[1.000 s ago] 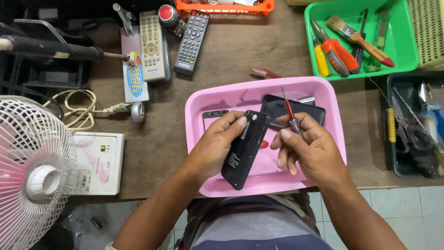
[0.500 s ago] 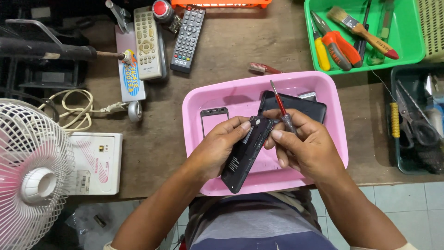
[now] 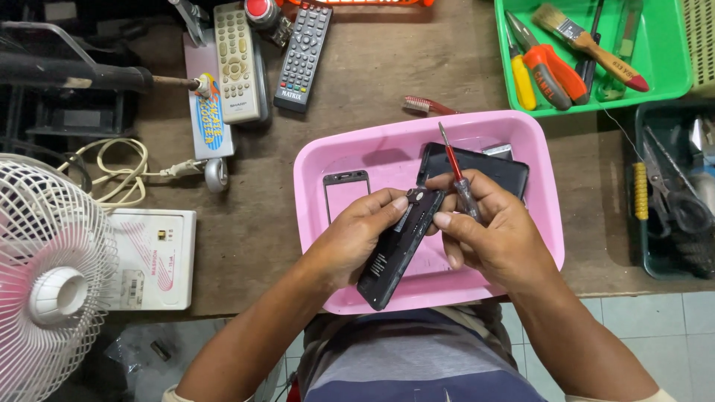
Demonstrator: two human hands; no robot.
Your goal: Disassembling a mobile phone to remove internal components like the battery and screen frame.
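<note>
The fingers of the left hand [image 3: 357, 238] grip a black phone body [image 3: 398, 249], tilted over the pink tray [image 3: 328, 160]. The right hand [image 3: 484, 231] pinches its top corner and also holds a red screwdriver [image 3: 456, 175]. Inside the tray lie a screen frame [image 3: 346, 195] and a dark panel [image 3: 491, 167]. The tray stands on the wooden counter [image 3: 372, 82].
</note>
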